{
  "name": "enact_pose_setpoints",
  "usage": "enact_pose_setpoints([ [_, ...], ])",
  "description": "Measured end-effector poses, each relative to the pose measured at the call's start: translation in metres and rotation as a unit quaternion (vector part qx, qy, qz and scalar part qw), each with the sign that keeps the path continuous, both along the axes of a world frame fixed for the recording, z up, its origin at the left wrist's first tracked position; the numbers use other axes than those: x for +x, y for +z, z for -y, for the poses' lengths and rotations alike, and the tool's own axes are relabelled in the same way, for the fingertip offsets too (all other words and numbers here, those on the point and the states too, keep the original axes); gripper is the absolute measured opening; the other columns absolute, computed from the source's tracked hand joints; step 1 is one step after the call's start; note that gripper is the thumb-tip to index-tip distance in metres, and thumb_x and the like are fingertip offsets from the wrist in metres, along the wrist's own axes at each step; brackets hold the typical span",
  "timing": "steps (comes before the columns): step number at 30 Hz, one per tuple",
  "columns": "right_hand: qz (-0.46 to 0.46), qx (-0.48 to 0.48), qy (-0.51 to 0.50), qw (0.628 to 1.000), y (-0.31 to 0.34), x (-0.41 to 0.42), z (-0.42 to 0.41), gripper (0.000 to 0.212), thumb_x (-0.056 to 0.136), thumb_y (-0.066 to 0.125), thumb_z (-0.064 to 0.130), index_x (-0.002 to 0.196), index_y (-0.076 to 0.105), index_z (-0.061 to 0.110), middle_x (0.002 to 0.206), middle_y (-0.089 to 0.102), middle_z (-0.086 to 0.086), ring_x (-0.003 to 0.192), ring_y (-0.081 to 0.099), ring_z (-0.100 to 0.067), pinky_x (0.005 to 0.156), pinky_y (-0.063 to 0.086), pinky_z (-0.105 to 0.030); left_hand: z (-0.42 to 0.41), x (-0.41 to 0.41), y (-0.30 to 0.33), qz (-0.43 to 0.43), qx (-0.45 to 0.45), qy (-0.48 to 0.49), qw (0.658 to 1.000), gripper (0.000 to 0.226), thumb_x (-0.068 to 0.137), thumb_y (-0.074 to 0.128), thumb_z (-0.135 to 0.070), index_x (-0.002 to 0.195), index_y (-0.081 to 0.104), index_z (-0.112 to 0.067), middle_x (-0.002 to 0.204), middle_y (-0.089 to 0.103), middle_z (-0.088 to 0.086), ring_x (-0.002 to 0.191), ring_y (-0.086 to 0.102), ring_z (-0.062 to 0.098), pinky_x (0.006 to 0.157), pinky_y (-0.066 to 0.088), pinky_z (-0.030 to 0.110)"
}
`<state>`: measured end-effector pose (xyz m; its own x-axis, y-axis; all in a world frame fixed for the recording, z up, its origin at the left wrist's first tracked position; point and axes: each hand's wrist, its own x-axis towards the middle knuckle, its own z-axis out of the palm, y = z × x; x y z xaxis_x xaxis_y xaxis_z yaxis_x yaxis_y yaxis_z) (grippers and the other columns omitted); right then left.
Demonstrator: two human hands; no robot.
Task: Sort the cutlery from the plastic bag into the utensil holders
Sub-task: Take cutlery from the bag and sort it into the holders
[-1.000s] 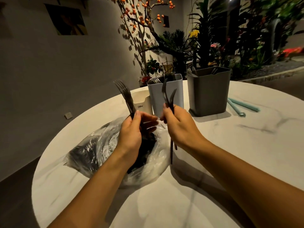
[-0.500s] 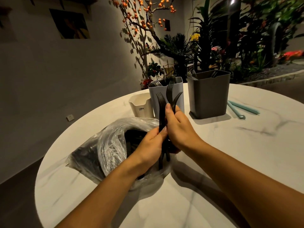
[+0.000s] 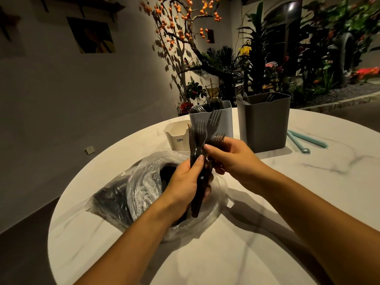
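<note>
Both hands' grip on black forks [image 3: 200,138] — light-blue holder [image 3: 223,122] holds forks.

A round white desk [image 3: 308,202] with faint grey marbling stands by a plain wall. Two pale teal sticks [image 3: 304,140] lie on its far right part, crossing near one end. On the wall hangs a dim picture [image 3: 91,36] with yellow in it, and low down sits a small white socket [image 3: 89,149]. Behind the desk rises a bare-branched tree with orange berries [image 3: 185,19], then a palm-like plant [image 3: 222,62] and dense green foliage with red flowers [image 3: 368,72] along a gravel bed [image 3: 339,93].
</note>
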<state>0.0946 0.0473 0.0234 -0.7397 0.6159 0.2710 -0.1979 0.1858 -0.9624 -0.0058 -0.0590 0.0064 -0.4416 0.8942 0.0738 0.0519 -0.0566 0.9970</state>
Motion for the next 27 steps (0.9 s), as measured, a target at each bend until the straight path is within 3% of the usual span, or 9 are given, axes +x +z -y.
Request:
enact_pose_setpoints([
  [5, -0.018, 0.004, -0.053, 0.998, 0.0009, 0.0015, -0.0035, 0.005, 0.093, 0.063, 0.017, 0.098, 0.065, 0.019, 0.087, 0.068, -0.004, 0.073, 0.065, -0.015, 0.058, 0.051, -0.018, 0.0024, -0.0009, 0.0013, 0.013, -0.002, -0.040, 0.999, 0.035, 0.107, 0.039, -0.033, 0.116, 0.059, -0.006, 0.074, 0.065, 0.009, 0.059, 0.060, 0.020, 0.053, 0.050, 0.027],
  [7, -0.012, 0.009, -0.059, 0.998, -0.0010, 0.0011, -0.0046, 0.010, 0.093, 0.064, 0.017, 0.103, 0.065, 0.017, 0.090, 0.068, -0.006, 0.066, 0.064, -0.012, 0.054, 0.050, -0.019, 0.0024, -0.0007, 0.0006, 0.006, -0.014, -0.044, 0.999, 0.033, 0.107, 0.040, -0.031, 0.115, 0.059, -0.006, 0.073, 0.065, 0.008, 0.057, 0.059, 0.018, 0.051, 0.049, 0.025],
  [9, 0.003, 0.023, -0.062, 0.998, -0.0022, 0.0008, -0.0033, 0.018, 0.093, 0.064, 0.016, 0.111, 0.064, 0.013, 0.091, 0.069, -0.007, 0.058, 0.062, -0.009, 0.050, 0.048, -0.020, 0.0020, -0.0007, -0.0004, -0.009, -0.023, -0.048, 0.999, 0.030, 0.108, 0.038, -0.030, 0.109, 0.058, -0.007, 0.067, 0.059, 0.005, 0.050, 0.050, 0.015, 0.046, 0.042, 0.023],
  [12, 0.004, 0.019, -0.037, 0.999, -0.0027, -0.0002, -0.0022, 0.022, 0.095, 0.061, 0.016, 0.116, 0.062, 0.014, 0.092, 0.071, -0.007, 0.064, 0.065, -0.014, 0.053, 0.050, -0.021, 0.0014, 0.0001, -0.0002, 0.004, -0.029, -0.065, 0.997, 0.031, 0.109, 0.035, -0.033, 0.098, 0.056, -0.013, 0.061, 0.043, 0.001, 0.047, 0.034, 0.011, 0.042, 0.029, 0.021],
  [17, -0.014, -0.077, 0.029, 0.996, 0.0023, 0.0003, -0.0016, 0.022, 0.103, 0.046, 0.019, 0.116, 0.061, 0.010, 0.087, 0.069, -0.003, 0.067, 0.062, -0.017, 0.058, 0.051, -0.023, 0.0006, -0.0022, 0.0004, 0.029, -0.039, -0.065, 0.997, 0.041, 0.105, 0.035, -0.049, 0.087, 0.051, -0.016, 0.059, 0.032, 0.000, 0.046, 0.021, 0.011, 0.042, 0.016, 0.022],
  [19, -0.016, -0.057, 0.023, 0.998, 0.0021, 0.0003, -0.0018, 0.022, 0.102, 0.047, 0.018, 0.114, 0.063, 0.010, 0.084, 0.070, 0.000, 0.067, 0.064, -0.015, 0.058, 0.052, -0.023, 0.0022, -0.0020, 0.0005, 0.046, -0.048, -0.077, 0.995, 0.050, 0.103, 0.031, -0.057, 0.087, 0.053, -0.015, 0.059, 0.033, 0.002, 0.046, 0.020, 0.012, 0.044, 0.014, 0.024],
  [22, -0.016, -0.024, -0.010, 1.000, 0.0011, 0.0005, -0.0037, 0.019, 0.097, 0.057, 0.018, 0.111, 0.066, 0.009, 0.086, 0.070, -0.002, 0.068, 0.065, -0.016, 0.060, 0.053, -0.022, 0.0014, -0.0017, -0.0007, 0.030, -0.031, -0.062, 0.997, 0.049, 0.105, 0.030, -0.052, 0.097, 0.055, -0.010, 0.060, 0.045, 0.005, 0.042, 0.034, 0.014, 0.040, 0.028, 0.023],
  [25, -0.016, -0.009, -0.037, 0.999, -0.0005, 0.0001, -0.0066, 0.018, 0.093, 0.063, 0.015, 0.109, 0.066, 0.008, 0.090, 0.069, -0.008, 0.068, 0.066, -0.014, 0.059, 0.052, -0.020, 0.0001, -0.0009, -0.0029, -0.021, -0.023, -0.033, 0.999, 0.036, 0.108, 0.033, -0.039, 0.113, 0.055, -0.010, 0.068, 0.055, 0.006, 0.050, 0.051, 0.017, 0.047, 0.043, 0.027],
  [27, -0.013, 0.010, -0.057, 0.998, -0.0018, -0.0013, -0.0056, 0.017, 0.090, 0.066, 0.016, 0.104, 0.065, 0.006, 0.088, 0.067, -0.009, 0.065, 0.066, -0.011, 0.058, 0.051, -0.018, -0.0001, -0.0010, -0.0038, -0.038, -0.030, -0.020, 0.999, 0.033, 0.109, 0.033, -0.036, 0.113, 0.055, -0.012, 0.073, 0.055, 0.006, 0.054, 0.052, 0.016, 0.050, 0.045, 0.028],
])
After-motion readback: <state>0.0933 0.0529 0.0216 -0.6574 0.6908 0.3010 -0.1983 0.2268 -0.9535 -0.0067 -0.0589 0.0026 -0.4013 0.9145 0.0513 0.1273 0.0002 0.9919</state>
